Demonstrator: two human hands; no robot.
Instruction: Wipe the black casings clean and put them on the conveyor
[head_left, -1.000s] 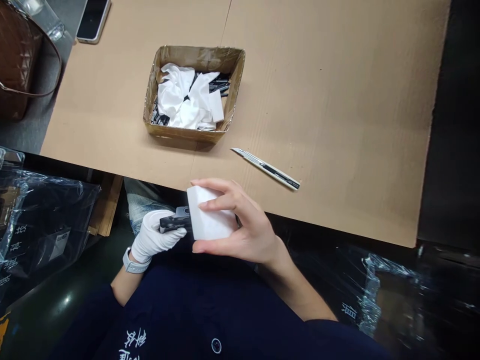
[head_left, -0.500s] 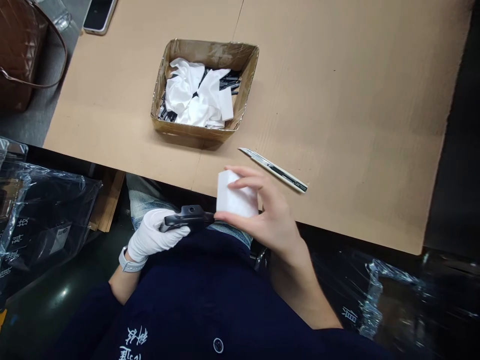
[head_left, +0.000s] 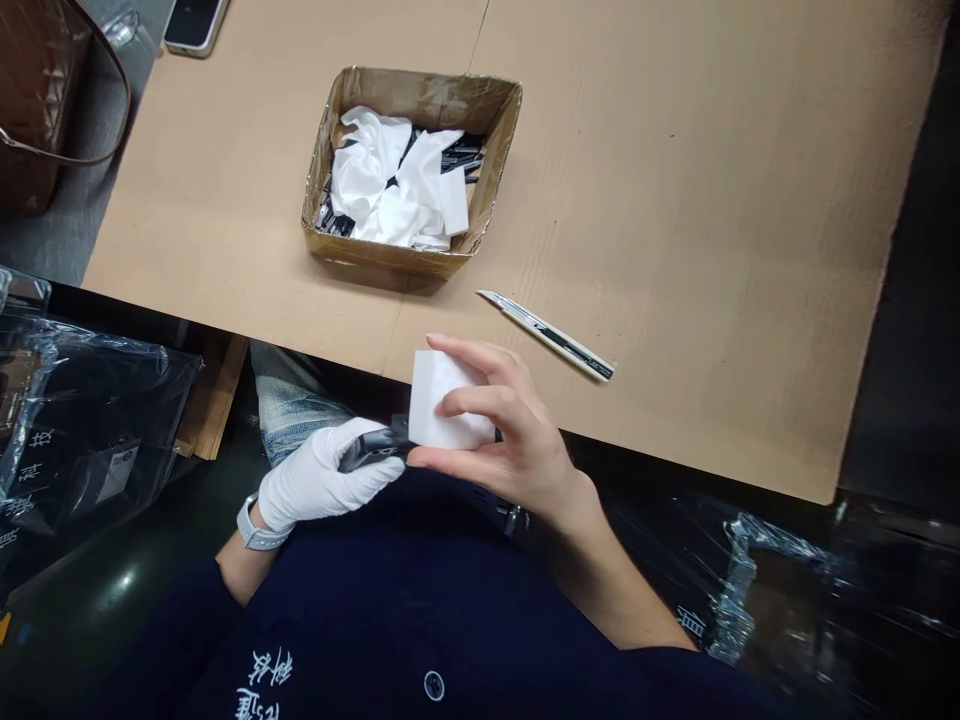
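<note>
gloved left hand point(head_left: 319, 480): fingers clamped on glossy black plastic part point(head_left: 375, 445), off tabletop point(head_left: 690, 270)'s near edge | bare right hand point(head_left: 544, 455): fingers clamped on white foam-like block point(head_left: 460, 432), contact unclear | steady grip, light block pressure suited

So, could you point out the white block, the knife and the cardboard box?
White block point(head_left: 457, 431): head view, lower part of its broad face.
Knife point(head_left: 547, 335): head view, middle of its length.
Cardboard box point(head_left: 386, 256): head view, outside of its near wall.
</note>
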